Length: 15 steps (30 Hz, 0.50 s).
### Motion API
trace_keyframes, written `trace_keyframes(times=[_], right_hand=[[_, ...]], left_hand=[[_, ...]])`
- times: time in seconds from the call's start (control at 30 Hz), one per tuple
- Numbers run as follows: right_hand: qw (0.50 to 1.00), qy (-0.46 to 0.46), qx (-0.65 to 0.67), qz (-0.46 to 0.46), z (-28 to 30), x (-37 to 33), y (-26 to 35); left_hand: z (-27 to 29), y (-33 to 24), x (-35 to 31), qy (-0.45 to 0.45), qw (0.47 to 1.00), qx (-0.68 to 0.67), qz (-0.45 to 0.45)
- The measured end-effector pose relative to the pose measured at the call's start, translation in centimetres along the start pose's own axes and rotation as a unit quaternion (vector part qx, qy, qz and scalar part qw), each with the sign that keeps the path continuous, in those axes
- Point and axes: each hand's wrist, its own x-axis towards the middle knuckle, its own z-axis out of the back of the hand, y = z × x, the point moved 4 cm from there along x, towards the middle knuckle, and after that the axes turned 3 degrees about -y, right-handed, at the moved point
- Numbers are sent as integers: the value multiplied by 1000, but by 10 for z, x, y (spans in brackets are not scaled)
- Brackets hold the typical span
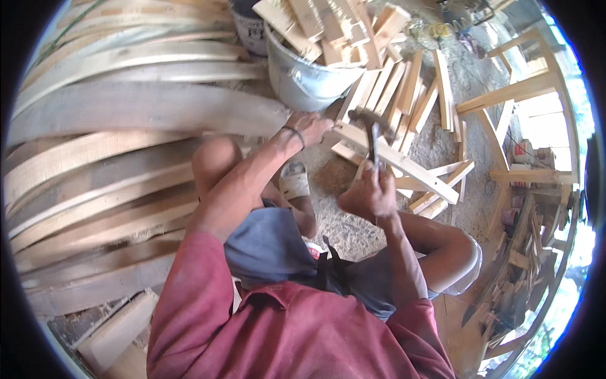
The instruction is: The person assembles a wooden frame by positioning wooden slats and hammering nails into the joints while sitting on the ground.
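Note:
My right hand (377, 196) is wrapped round the handle of a claw hammer (373, 140), which stands up over a pale wooden batten (413, 169). The hammer's head is close above the batten's upper left part; whether they touch is unclear. At that end of the batten, my left hand (310, 128) is closed, its fingertips pressed together against the wood. Anything small in those fingertips is hidden. Dark spots, like holes or nail heads, show near the batten's lower right end. The batten slants across more wood pieces, close to my bare foot (352, 201).
A grey bucket (297, 79) full of wood offcuts stands ahead, with a dark bucket (249, 28) behind it. Loose battens (404, 88) lie in a heap to its right. Long planks (145, 107) fill the left side. A wooden frame (517, 93) stands at the right.

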Motion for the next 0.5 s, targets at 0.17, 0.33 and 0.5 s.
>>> trace_keyframes(times=[0.17,0.33,0.5], right_hand=[[883,73,251,-390,33,-1,-12],[932,103,121,-326,61,36,6],[942,-120,287,-122,133,121,43]], left_hand=[[29,-16,14,53,999,3,14],[25,-11,6,57,998,17,18],[16,-9,0,56,998,19,37]])
